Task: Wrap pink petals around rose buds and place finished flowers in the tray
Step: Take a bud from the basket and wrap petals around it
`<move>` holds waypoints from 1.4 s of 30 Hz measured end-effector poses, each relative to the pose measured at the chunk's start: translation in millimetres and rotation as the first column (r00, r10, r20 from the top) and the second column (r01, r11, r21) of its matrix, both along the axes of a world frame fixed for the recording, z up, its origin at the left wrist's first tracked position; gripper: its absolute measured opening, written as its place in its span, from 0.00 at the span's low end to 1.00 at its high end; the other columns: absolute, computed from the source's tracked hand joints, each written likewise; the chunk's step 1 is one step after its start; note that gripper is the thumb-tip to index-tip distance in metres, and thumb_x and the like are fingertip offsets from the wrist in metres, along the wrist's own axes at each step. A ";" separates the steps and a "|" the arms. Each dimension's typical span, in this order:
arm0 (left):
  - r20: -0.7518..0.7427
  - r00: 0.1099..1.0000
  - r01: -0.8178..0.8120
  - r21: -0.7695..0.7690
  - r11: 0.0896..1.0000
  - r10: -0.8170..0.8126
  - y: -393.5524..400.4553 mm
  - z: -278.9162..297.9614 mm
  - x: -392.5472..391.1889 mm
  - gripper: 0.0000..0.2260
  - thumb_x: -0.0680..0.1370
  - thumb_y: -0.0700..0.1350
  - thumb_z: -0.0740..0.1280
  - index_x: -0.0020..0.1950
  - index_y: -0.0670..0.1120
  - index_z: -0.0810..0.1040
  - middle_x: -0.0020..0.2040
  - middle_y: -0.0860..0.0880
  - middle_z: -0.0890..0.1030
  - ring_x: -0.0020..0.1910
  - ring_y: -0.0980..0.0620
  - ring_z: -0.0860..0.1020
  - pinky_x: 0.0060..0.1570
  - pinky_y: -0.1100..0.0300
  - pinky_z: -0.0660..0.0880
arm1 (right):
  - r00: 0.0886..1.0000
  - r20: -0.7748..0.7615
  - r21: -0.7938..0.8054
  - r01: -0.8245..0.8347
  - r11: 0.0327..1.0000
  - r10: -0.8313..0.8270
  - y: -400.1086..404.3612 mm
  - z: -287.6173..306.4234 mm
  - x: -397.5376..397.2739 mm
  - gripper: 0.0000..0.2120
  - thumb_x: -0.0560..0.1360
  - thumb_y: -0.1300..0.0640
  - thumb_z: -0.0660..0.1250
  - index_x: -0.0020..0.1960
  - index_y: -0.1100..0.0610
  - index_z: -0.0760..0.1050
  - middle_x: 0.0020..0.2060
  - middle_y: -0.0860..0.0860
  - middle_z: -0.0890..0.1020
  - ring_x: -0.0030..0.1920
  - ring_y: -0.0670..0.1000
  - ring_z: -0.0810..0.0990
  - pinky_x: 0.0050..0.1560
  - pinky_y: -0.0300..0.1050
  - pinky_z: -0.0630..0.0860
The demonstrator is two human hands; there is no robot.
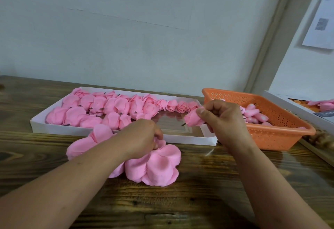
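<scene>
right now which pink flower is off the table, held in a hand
The rose bud pinched in the right hand, held above the tray's right end; the others lie in the tray or basket.

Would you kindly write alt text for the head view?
Right hand holds a pink bud over a white tray of flowers; left hand pinches loose petals on the wooden table, an orange basket alongside.

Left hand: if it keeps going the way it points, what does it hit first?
The left hand points away from the person, fingers already in the loose petals. Straight on, it would probably meet the near wall of the white tray first; depth is hard to judge.
</scene>
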State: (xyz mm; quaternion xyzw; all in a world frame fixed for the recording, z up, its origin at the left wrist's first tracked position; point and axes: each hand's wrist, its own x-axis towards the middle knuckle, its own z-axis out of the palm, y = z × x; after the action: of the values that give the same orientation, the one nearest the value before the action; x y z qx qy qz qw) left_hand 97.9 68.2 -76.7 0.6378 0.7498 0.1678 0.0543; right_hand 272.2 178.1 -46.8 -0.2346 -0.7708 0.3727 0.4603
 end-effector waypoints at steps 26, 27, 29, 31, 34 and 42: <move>0.867 0.476 -0.225 -0.040 0.973 0.146 -13.3 30.6 -2.8 0.04 0.77 0.40 0.68 0.50 0.45 0.80 0.49 0.40 0.82 0.46 0.41 0.80 0.45 0.47 0.79 | 0.994 -0.106 -0.041 -0.035 0.999 0.030 -3.1 2.0 1.1 0.10 0.73 0.64 0.69 0.34 0.58 0.77 0.21 0.47 0.74 0.23 0.45 0.66 0.25 0.32 0.65; 0.910 0.386 -0.269 -0.049 0.962 0.154 -12.1 30.2 -0.5 0.03 0.76 0.40 0.68 0.49 0.45 0.79 0.47 0.40 0.81 0.44 0.42 0.78 0.41 0.49 0.77 | 0.993 -0.118 -0.044 -0.030 0.999 0.024 -2.9 2.3 1.5 0.10 0.73 0.64 0.69 0.34 0.57 0.78 0.21 0.48 0.73 0.23 0.46 0.65 0.24 0.34 0.64; 0.956 0.246 -0.336 -0.069 0.939 0.159 -9.9 29.6 4.7 0.03 0.75 0.38 0.67 0.45 0.45 0.78 0.42 0.42 0.77 0.40 0.43 0.75 0.36 0.53 0.74 | 0.992 -0.129 -0.037 -0.011 0.999 0.006 -2.8 3.4 2.2 0.10 0.74 0.63 0.69 0.34 0.56 0.77 0.20 0.46 0.73 0.22 0.45 0.65 0.22 0.35 0.63; 0.978 0.162 -0.374 -0.065 0.925 0.134 -7.8 27.7 9.2 0.06 0.75 0.34 0.65 0.44 0.44 0.77 0.39 0.42 0.77 0.35 0.45 0.74 0.31 0.58 0.73 | 0.989 -0.146 -0.031 -0.010 0.999 0.006 -3.7 4.9 2.7 0.09 0.74 0.63 0.69 0.35 0.57 0.77 0.21 0.49 0.74 0.22 0.44 0.65 0.22 0.35 0.63; 0.993 0.060 -0.408 -0.073 0.910 0.106 -6.2 24.2 17.0 0.06 0.76 0.32 0.64 0.49 0.42 0.77 0.42 0.40 0.79 0.38 0.43 0.77 0.31 0.55 0.78 | 0.977 -0.206 -0.026 -0.055 0.998 0.049 -7.1 7.0 2.3 0.11 0.74 0.63 0.69 0.34 0.54 0.78 0.24 0.55 0.74 0.22 0.47 0.65 0.23 0.37 0.62; 0.998 -0.030 -0.504 -0.063 0.862 0.055 -3.6 9.7 29.0 0.04 0.80 0.42 0.65 0.46 0.45 0.77 0.56 0.38 0.80 0.58 0.37 0.78 0.61 0.37 0.72 | 0.951 -0.283 0.075 -0.107 0.991 0.124 -17.5 15.8 4.6 0.09 0.71 0.62 0.70 0.34 0.52 0.79 0.24 0.44 0.78 0.24 0.41 0.73 0.27 0.32 0.68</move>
State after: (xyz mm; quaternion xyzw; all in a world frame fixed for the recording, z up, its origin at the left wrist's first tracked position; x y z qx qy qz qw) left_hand 126.9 64.6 -67.0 0.1705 0.5743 0.6856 0.4135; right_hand 276.8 160.6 -31.0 -0.1191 -0.7190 0.4062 0.5512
